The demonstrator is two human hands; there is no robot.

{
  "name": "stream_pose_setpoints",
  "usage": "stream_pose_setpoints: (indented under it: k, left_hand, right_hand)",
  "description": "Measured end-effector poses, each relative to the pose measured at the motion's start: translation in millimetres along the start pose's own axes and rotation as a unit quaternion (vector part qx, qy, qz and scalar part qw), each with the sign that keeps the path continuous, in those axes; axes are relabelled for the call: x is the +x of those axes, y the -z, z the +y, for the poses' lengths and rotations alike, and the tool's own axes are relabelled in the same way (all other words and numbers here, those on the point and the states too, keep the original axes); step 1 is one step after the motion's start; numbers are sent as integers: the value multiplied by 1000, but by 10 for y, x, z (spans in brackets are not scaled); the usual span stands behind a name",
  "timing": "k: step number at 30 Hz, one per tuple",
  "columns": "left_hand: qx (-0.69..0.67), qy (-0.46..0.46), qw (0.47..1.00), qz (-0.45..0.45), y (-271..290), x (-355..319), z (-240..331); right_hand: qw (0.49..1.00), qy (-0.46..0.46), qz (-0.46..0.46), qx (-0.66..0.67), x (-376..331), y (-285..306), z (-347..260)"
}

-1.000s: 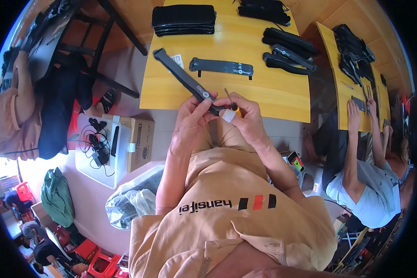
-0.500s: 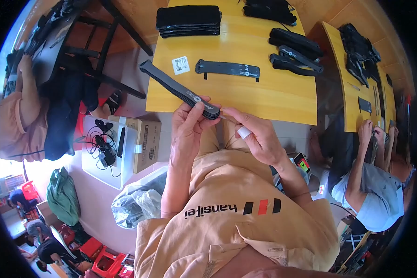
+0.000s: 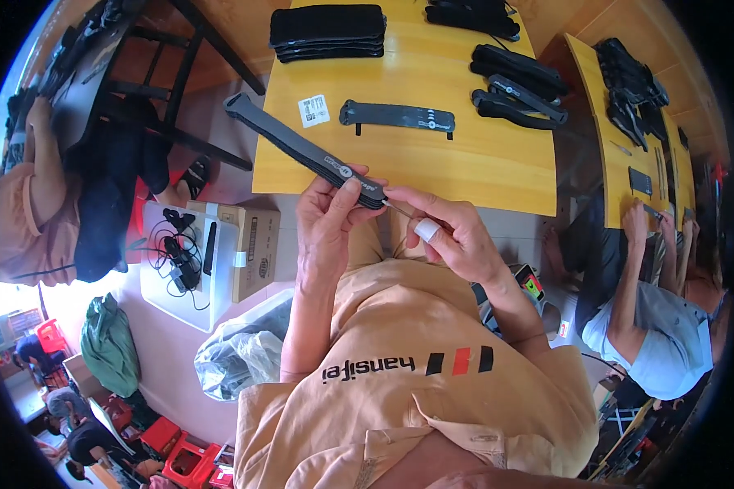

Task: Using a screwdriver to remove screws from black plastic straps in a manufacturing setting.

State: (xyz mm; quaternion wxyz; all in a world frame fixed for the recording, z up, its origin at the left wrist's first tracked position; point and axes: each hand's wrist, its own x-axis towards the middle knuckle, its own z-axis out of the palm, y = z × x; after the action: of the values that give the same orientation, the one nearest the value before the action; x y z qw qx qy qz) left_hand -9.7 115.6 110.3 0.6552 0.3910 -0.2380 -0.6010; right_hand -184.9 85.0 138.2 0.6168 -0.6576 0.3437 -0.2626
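My left hand [image 3: 324,224] is closed around the near end of a long grey-and-black strap [image 3: 289,145], thumb on top. The strap is layered or folded, and its far end reaches up past the table's left edge. My right hand [image 3: 462,244], with a white wrap on one finger, pinches a thin, slim tool [image 3: 396,209] whose kind I cannot make out. Its tip and my right index finger meet the strap's near end. On the table beyond lies a similar flat strap [image 3: 395,116] with two small black tabs, next to a white printed label [image 3: 313,111].
The yellow table [image 3: 465,175] carries a stack of black pads [image 3: 326,31] and bundled straps [image 3: 518,98]. At left stand a white bin [image 3: 165,285] with cables and a cardboard box [image 3: 259,253]. Co-workers sit on both sides; one person's hands [image 3: 636,224] work at the right table.
The strap's far end has swung slightly up and left. My hands stay at its near end, with the right index finger now closer against it.
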Motion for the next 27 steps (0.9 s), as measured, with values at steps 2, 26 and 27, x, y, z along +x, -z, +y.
stream_pose_setpoints:
  k: [2,26,27]
  left_hand:
    - [5,-2,1000,2,-12,-8,7]
    - [140,-104,985,17,-93,-64,0]
    - [141,-108,984,25,-95,-68,-3]
  right_hand:
    - [1000,-1,-10,5,1,17,26]
    - [992,-68,-24,104,-10,58,46]
    - [990,-71,-23,120,-16,51,43]
